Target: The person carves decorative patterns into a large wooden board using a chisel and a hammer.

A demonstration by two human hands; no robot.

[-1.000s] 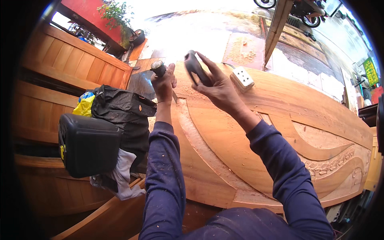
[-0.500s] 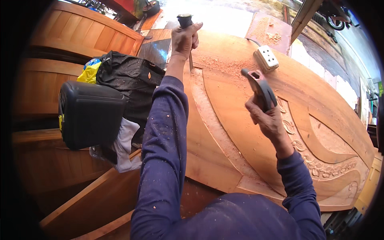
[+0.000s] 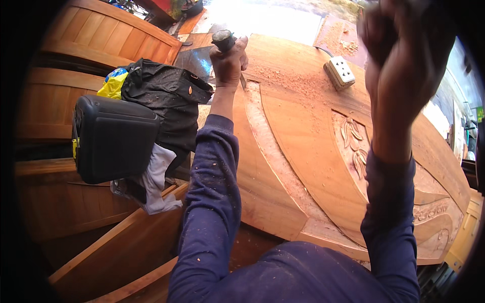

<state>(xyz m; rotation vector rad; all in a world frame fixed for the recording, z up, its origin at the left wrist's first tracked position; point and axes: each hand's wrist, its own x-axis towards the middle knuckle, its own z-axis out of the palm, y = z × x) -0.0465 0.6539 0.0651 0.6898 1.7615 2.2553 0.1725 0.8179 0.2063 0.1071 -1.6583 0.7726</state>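
Observation:
My left hand [image 3: 227, 68] is closed round the dark handle of a chisel [image 3: 223, 40]. Its narrow blade points down at the far end of a long recessed groove [image 3: 270, 144] in a carved wooden panel [image 3: 298, 136]. My right hand [image 3: 401, 76] is raised high at the upper right, close to the camera and blurred. Its fingers are closed round a dark curved tool, now mostly lost in shadow; the earlier picture shows its hollow end. Below my right forearm, carved leaf shapes [image 3: 353, 144] stand out in the panel.
A white power strip [image 3: 341, 70] on a block sits on the panel, its cord running back. Wood shavings [image 3: 298, 81] lie scattered nearby. On the left are a black case [image 3: 116, 139], a black bag [image 3: 164, 93], a white cloth [image 3: 156, 179] and slatted wooden panels [image 3: 108, 33].
My right hand has swung up from above the panel to the upper right with its tool. My left hand and the chisel have tilted slightly and shifted a little nearer.

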